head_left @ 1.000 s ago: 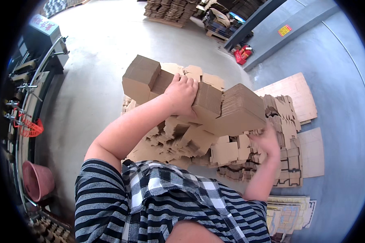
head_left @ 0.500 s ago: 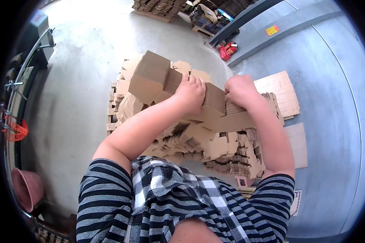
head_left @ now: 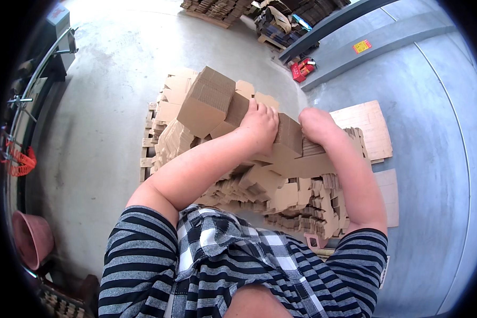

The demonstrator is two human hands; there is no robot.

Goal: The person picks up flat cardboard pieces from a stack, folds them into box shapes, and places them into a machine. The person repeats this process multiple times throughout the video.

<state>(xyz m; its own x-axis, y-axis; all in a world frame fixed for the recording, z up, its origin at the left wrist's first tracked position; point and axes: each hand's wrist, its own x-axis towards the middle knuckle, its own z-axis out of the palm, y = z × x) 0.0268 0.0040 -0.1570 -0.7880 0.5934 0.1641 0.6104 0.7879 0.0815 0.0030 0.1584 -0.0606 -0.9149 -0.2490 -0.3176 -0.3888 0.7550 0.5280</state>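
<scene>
Head view: both hands are on a thick bundle of flat die-cut cardboard blanks [head_left: 233,114] held up in front of the person. The left hand [head_left: 259,124] is clenched over the bundle's top edge near its middle; the right hand [head_left: 317,124] grips the same bundle just beside it. The bundle is held above a pallet stack of matching cardboard blanks [head_left: 281,196] on the concrete floor [head_left: 100,106]. A pink bucket [head_left: 31,238] stands well apart, at the left.

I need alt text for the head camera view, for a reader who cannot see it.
Seen from above, a person's left hand and right hand grip a thick bundle of flat cardboard box blanks over a pallet piled with more blanks. Around it lie a grey concrete floor, loose cardboard sheets and a pink bucket.
</scene>
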